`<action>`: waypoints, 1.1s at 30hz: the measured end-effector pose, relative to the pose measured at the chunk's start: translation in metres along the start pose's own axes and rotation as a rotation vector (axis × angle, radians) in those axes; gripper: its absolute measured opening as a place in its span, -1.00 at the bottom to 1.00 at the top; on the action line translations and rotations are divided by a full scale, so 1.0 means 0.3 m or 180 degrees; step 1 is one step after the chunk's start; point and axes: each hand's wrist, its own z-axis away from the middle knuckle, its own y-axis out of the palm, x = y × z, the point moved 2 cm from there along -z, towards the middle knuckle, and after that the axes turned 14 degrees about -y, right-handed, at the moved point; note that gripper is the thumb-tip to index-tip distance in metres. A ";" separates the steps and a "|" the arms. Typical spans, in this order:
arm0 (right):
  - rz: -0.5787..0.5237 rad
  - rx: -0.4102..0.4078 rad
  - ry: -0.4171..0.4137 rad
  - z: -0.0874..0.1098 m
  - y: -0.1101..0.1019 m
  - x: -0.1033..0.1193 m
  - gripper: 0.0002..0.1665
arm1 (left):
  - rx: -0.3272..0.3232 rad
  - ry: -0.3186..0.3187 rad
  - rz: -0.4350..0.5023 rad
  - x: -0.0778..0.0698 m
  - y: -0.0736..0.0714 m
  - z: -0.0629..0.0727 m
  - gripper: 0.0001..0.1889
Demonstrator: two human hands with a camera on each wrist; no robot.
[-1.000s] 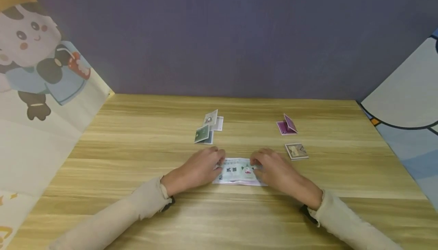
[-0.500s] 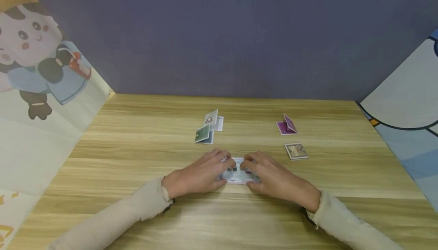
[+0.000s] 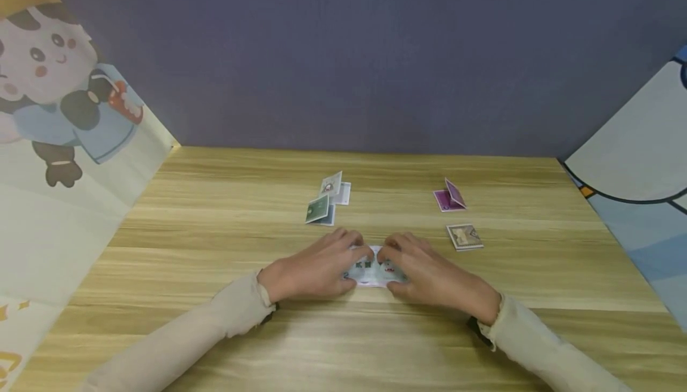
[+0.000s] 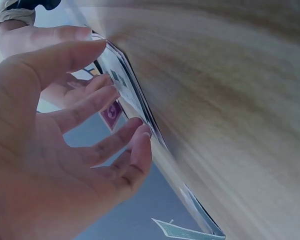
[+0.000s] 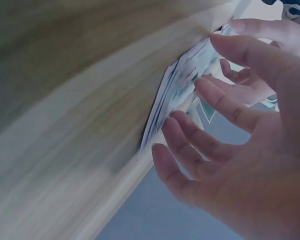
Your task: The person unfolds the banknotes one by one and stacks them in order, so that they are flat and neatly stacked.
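Note:
A small stack of pale green and white paper notes, like play banknotes with cartoon prints, lies flat on the table in front of the person. My left hand holds its left half, thumb at the near edge and bent fingers over the top and end. Mirroring it, my right hand holds the right half the same way. Layered edges of the notes show in the left wrist view. Fingertips of the right hand touch the top and end of the stack in the right wrist view. The hands cover both ends.
Beyond the left hand, a folded green note and a folded pale note stand half-open. Farther right are a folded purple note and a folded brown note. A dark wall panel closes off the back of the wooden table.
Both hands have come inward from the ends of the stack, closer together, with thumbs now at its near edge. The stack looks more squared up. The folded notes have stayed put.

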 end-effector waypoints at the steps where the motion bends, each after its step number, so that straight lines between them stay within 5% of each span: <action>1: -0.0014 0.0022 0.0006 -0.002 -0.001 -0.001 -0.52 | 0.0010 -0.0010 0.0003 0.001 -0.001 -0.002 -0.46; 25: 0.0066 -0.0052 -0.0088 0.016 -0.006 0.021 -0.51 | 0.0042 -0.0073 0.0071 -0.005 0.005 0.015 -0.55; 33: -0.0016 -0.0157 0.0182 0.025 -0.019 0.013 -0.58 | -0.0048 -0.0076 0.0230 -0.011 -0.008 0.022 -0.63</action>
